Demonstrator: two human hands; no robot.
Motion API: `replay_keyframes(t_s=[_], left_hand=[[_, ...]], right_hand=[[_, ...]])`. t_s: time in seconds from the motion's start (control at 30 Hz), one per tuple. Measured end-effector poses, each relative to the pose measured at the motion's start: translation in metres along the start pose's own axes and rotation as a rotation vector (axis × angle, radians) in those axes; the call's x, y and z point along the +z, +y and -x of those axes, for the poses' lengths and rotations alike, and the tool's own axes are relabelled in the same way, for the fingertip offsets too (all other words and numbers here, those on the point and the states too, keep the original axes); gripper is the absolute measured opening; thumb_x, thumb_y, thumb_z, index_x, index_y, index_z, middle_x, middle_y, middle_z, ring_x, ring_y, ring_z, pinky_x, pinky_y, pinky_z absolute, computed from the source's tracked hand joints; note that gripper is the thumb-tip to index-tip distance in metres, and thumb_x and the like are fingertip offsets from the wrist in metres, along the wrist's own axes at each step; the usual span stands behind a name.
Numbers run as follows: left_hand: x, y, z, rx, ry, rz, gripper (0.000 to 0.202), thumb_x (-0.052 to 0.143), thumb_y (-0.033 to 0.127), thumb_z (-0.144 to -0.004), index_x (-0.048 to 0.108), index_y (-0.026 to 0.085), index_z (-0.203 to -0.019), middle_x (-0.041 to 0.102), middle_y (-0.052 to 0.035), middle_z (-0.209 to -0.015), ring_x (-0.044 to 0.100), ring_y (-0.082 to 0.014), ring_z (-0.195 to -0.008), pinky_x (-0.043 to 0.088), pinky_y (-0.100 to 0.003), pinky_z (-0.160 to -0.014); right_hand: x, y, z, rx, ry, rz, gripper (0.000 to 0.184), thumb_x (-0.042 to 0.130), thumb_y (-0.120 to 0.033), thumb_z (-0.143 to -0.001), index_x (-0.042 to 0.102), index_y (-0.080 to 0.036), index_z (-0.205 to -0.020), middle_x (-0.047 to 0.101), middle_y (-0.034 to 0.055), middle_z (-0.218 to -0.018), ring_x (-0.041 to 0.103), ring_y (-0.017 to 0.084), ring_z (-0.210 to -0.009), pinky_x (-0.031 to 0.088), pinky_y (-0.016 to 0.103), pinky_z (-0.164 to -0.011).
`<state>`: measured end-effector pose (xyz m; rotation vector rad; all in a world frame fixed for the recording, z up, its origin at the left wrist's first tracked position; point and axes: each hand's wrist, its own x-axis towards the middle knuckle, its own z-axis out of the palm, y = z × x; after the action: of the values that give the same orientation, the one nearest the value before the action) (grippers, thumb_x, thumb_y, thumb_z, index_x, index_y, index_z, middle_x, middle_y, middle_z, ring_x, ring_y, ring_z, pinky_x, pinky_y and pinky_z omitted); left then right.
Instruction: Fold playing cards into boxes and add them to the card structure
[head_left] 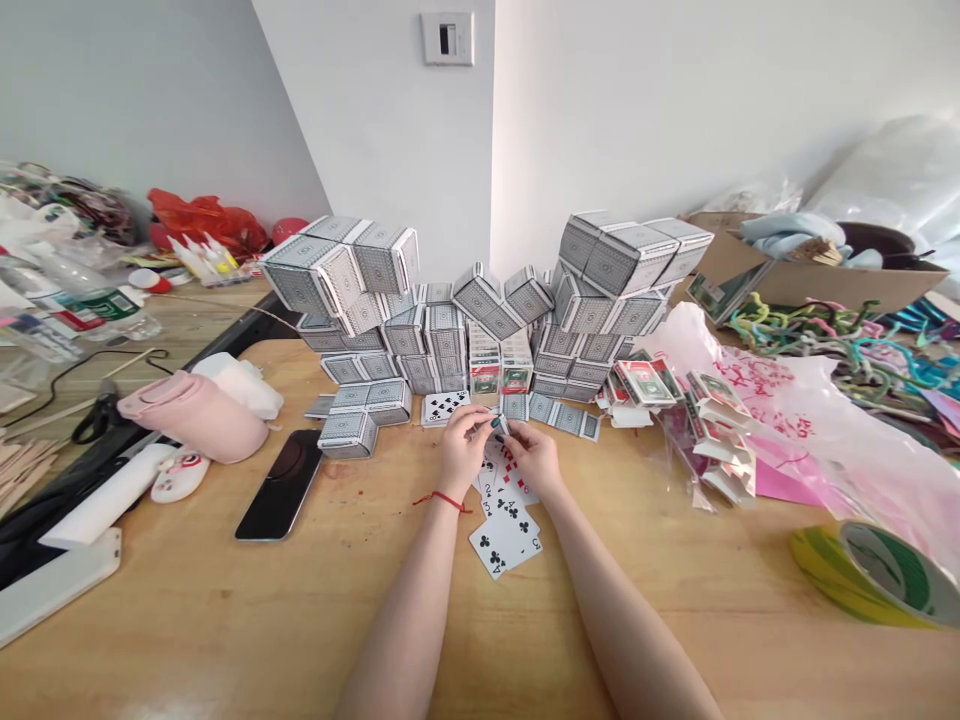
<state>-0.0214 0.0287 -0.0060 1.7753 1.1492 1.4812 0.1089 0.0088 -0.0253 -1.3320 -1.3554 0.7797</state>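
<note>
My left hand (466,445), with a red cord at the wrist, and my right hand (531,458) meet at the middle of the table. Their fingertips pinch a small playing card (502,425), seen mostly as a pale edge and partly hidden by the fingers. Beneath and in front of my hands lie loose face-up cards (504,540), clubs and red diamonds among them. Just behind stand card boxes (485,378) with red and green fronts. A stack of cards (444,408) lies face up to the left, and a row of cards (562,416) lies patterned side up to the right.
Tall stacks of folded-card blocks rise at left (341,265) and right (630,255). A black phone (279,487) and pink roll (193,420) lie left. Opened card boxes (720,430), a pink plastic bag (787,400) and yellow tape (847,575) lie right.
</note>
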Motion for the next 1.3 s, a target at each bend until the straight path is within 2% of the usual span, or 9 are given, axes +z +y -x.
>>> replay_keyframes(t_s=[0.2, 0.37, 0.47, 0.6, 0.7, 0.83, 1.07, 1.2, 1.3], left_hand=[[0.0, -0.003, 0.0, -0.014, 0.006, -0.016, 0.012, 0.052, 0.023, -0.079, 0.063, 0.018, -0.078, 0.058, -0.0046, -0.091, 0.055, -0.0144, -0.088, 0.047, -0.027, -0.072], [0.0, -0.004, -0.001, -0.045, 0.0, -0.005, 0.012, 0.052, 0.025, -0.078, 0.061, 0.017, -0.077, 0.057, -0.0051, -0.09, 0.055, -0.0145, -0.085, 0.046, -0.026, -0.069], [0.0, -0.004, 0.0, -0.089, 0.027, 0.019, 0.015, 0.053, 0.029, -0.078, 0.059, 0.016, -0.076, 0.057, -0.0052, -0.087, 0.054, -0.0144, -0.083, 0.045, -0.025, -0.068], [0.006, -0.003, 0.003, -0.196, 0.05, 0.09, 0.02, 0.052, 0.035, -0.078, 0.055, 0.016, -0.08, 0.058, -0.0034, -0.078, 0.055, -0.0129, -0.073, 0.044, -0.024, -0.065], [0.01, -0.002, 0.005, -0.244, 0.04, 0.14, 0.023, 0.05, 0.037, -0.079, 0.055, 0.016, -0.086, 0.06, -0.0049, -0.083, 0.056, -0.0133, -0.075, 0.045, -0.024, -0.067], [0.011, -0.007, 0.005, -0.299, -0.002, 0.183, 0.029, 0.051, 0.039, -0.078, 0.057, 0.016, -0.093, 0.062, -0.008, -0.091, 0.058, -0.0153, -0.079, 0.046, -0.026, -0.068], [0.008, -0.016, 0.003, -0.338, -0.132, 0.232, 0.024, 0.055, 0.035, -0.074, 0.062, 0.014, -0.082, 0.063, -0.0059, -0.08, 0.057, -0.0146, -0.07, 0.045, -0.026, -0.062], [0.012, -0.008, 0.006, -0.332, -0.107, 0.164, 0.025, 0.052, 0.039, -0.076, 0.055, 0.015, -0.072, 0.052, 0.0009, -0.062, 0.049, -0.0099, -0.056, 0.038, -0.022, -0.052], [0.015, -0.004, 0.007, -0.347, -0.036, 0.158, 0.022, 0.048, 0.038, -0.08, 0.048, 0.017, -0.086, 0.046, 0.0037, -0.062, 0.044, -0.0086, -0.053, 0.036, -0.02, -0.049]], right_hand=[[0.0, 0.001, 0.0, -0.008, 0.013, 0.037, 0.025, 0.054, -0.029, -0.071, 0.069, -0.02, -0.089, 0.069, 0.0046, -0.08, 0.059, 0.02, -0.069, 0.046, 0.031, -0.066], [0.0, 0.0, 0.001, -0.011, 0.019, -0.022, 0.022, 0.056, -0.029, -0.07, 0.069, -0.02, -0.086, 0.069, 0.0047, -0.081, 0.06, 0.02, -0.073, 0.046, 0.031, -0.067], [0.001, -0.003, 0.0, 0.056, 0.027, -0.183, 0.022, 0.059, -0.031, -0.069, 0.068, -0.019, -0.086, 0.068, 0.0045, -0.081, 0.06, 0.018, -0.07, 0.046, 0.03, -0.065], [0.001, -0.005, -0.003, 0.193, 0.143, -0.501, 0.023, 0.065, -0.033, -0.065, 0.064, -0.018, -0.082, 0.065, 0.0024, -0.072, 0.056, 0.013, -0.06, 0.045, 0.026, -0.057], [0.001, -0.003, -0.005, 0.243, 0.167, -0.591, 0.023, 0.066, -0.035, -0.064, 0.062, -0.017, -0.079, 0.059, -0.0006, -0.063, 0.05, 0.01, -0.052, 0.041, 0.023, -0.052], [0.002, 0.001, -0.005, 0.262, 0.122, -0.557, 0.026, 0.061, -0.042, -0.07, 0.06, -0.016, -0.071, 0.05, -0.0029, -0.053, 0.043, 0.009, -0.047, 0.036, 0.021, -0.047], [-0.002, 0.005, -0.006, 0.224, 0.155, -0.373, 0.029, 0.055, -0.046, -0.073, 0.057, -0.017, -0.071, 0.045, -0.004, -0.054, 0.035, 0.009, -0.047, 0.03, 0.021, -0.044], [-0.003, 0.0, -0.005, 0.13, 0.182, -0.166, 0.03, 0.05, -0.045, -0.076, 0.057, -0.016, -0.07, 0.049, -0.0021, -0.056, 0.039, 0.011, -0.051, 0.032, 0.022, -0.048], [-0.001, -0.005, -0.002, 0.071, 0.147, -0.06, 0.029, 0.046, -0.043, -0.078, 0.056, -0.017, -0.07, 0.052, -0.0005, -0.059, 0.043, 0.012, -0.055, 0.034, 0.023, -0.052]])
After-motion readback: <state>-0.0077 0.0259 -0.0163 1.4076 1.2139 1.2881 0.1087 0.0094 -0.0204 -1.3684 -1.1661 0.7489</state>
